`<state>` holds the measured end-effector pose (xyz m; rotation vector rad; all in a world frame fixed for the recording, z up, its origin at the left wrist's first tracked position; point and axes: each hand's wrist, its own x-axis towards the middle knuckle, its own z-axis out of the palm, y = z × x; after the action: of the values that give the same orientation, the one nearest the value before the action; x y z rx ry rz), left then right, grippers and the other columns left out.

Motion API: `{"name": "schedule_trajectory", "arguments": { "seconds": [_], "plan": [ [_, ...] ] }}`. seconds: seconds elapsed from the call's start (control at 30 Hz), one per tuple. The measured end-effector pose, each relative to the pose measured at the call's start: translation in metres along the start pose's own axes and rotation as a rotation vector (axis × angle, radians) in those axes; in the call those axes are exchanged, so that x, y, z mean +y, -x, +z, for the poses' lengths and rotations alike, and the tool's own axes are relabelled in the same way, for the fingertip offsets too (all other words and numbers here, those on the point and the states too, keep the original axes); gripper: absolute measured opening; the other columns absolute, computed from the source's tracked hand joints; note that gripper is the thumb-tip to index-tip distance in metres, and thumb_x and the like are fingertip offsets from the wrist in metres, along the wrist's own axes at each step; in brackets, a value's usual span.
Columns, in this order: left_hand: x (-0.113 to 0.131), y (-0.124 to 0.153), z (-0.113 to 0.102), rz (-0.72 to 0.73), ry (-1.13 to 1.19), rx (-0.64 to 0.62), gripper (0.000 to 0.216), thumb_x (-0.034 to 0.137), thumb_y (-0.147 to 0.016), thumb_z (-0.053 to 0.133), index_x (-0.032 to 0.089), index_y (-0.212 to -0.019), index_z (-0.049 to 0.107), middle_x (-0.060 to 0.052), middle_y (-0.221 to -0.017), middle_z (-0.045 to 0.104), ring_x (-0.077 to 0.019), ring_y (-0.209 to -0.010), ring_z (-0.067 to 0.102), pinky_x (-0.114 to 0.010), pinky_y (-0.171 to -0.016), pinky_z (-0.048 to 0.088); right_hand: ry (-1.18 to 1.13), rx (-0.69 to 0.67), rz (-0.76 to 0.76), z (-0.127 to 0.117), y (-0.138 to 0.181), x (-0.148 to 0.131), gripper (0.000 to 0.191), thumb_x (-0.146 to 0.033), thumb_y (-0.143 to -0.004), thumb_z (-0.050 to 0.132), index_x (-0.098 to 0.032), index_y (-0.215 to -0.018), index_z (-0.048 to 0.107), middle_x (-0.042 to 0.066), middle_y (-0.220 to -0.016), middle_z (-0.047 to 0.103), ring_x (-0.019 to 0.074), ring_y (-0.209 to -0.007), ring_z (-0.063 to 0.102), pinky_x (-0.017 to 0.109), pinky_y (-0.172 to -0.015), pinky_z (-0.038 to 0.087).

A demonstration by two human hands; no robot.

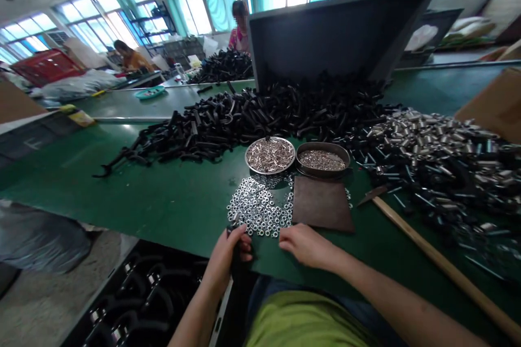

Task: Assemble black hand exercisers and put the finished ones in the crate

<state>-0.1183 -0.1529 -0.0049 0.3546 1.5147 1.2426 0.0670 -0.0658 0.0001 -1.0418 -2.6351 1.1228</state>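
Many metal bits [270, 155] in plate [254, 168], tin [324, 172]; left hand [223, 252] clamped on black part [237, 259]; right hand [304, 245], grip unclear.

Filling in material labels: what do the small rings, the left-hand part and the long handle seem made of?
Small rings: likely plated steel; bright, silvery glints.
Part in left hand: black body, perhaps plastic or rubber; silvery tip, probably metal, from its shine.
Long handle: probably wood, seemingly unvarnished; pale tan, little gloss.

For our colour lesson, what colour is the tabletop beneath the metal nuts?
The tabletop is green, clearest in the head view.
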Motion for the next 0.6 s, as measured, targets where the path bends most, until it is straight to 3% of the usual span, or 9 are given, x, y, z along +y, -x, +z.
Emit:
{"name": "schedule_trajectory", "arguments": {
  "seconds": [0.07,0.17,0.27,0.33,0.47,0.6],
  "plan": [
    [0.004,-0.012,-0.002,-0.056,0.035,0.012,0.029,0.038,-0.073,0.067,0.013,-0.083,0.054,-0.009,-0.074,0.066,-0.0180,-0.064,0.065,-0.030,-0.060,0.055,0.066,0.056,0.013,0.008,-0.013,-0.006,0.017,-0.017,-0.082,0.053,-0.017,-0.066,0.060,0.006,-0.067,0.066,0.0186,-0.068,0.063,0.026,-0.059,0.042],
    [0.011,-0.026,0.013,-0.092,0.052,-0.059,0.022,0.032,-0.078,0.062,0.013,-0.085,0.054,-0.014,-0.080,0.069,-0.0217,-0.073,0.068,-0.036,-0.072,0.056,0.154,0.124,0.052,0.015,-0.033,-0.014,0.016,-0.016,-0.083,0.051,-0.014,-0.074,0.064,0.012,-0.077,0.068,0.0219,-0.074,0.064,0.029,-0.063,0.043],
    [0.018,-0.035,0.029,-0.086,0.043,-0.107,0.017,0.031,-0.081,0.058,0.014,-0.084,0.053,-0.012,-0.079,0.069,-0.0199,-0.071,0.068,-0.033,-0.070,0.056,0.213,0.206,0.065,0.013,-0.043,-0.018,0.016,-0.011,-0.082,0.049,-0.013,-0.085,0.065,0.013,-0.089,0.068,0.0215,-0.080,0.063,0.029,-0.065,0.044],
    [0.018,-0.039,0.033,-0.075,0.025,-0.105,0.022,0.036,-0.082,0.057,0.015,-0.085,0.053,-0.007,-0.071,0.066,-0.0166,-0.061,0.064,-0.029,-0.059,0.054,0.230,0.259,0.039,0.005,-0.040,-0.018,0.014,-0.014,-0.083,0.051,-0.015,-0.086,0.064,0.010,-0.092,0.068,0.0194,-0.085,0.062,0.027,-0.070,0.045],
    [0.011,-0.041,0.031,-0.076,-0.024,-0.135,0.045,0.056,-0.078,0.056,0.014,-0.094,0.058,0.002,-0.059,0.055,-0.0097,-0.043,0.049,-0.020,-0.039,0.042,0.238,0.389,0.043,-0.027,-0.003,-0.002,0.012,-0.023,-0.087,0.053,-0.020,-0.084,0.064,0.001,-0.088,0.067,0.0134,-0.087,0.060,0.021,-0.078,0.043],
    [-0.001,-0.035,0.029,-0.113,0.063,-0.173,0.054,0.064,-0.072,0.057,0.013,-0.091,0.059,0.005,-0.052,0.047,-0.0066,-0.037,0.040,-0.017,-0.033,0.033,0.285,0.570,0.257,-0.074,0.071,0.049,0.014,-0.017,-0.088,0.050,-0.018,-0.088,0.065,0.004,-0.094,0.066,0.0146,-0.092,0.058,0.023,-0.084,0.041]
  ]
}}
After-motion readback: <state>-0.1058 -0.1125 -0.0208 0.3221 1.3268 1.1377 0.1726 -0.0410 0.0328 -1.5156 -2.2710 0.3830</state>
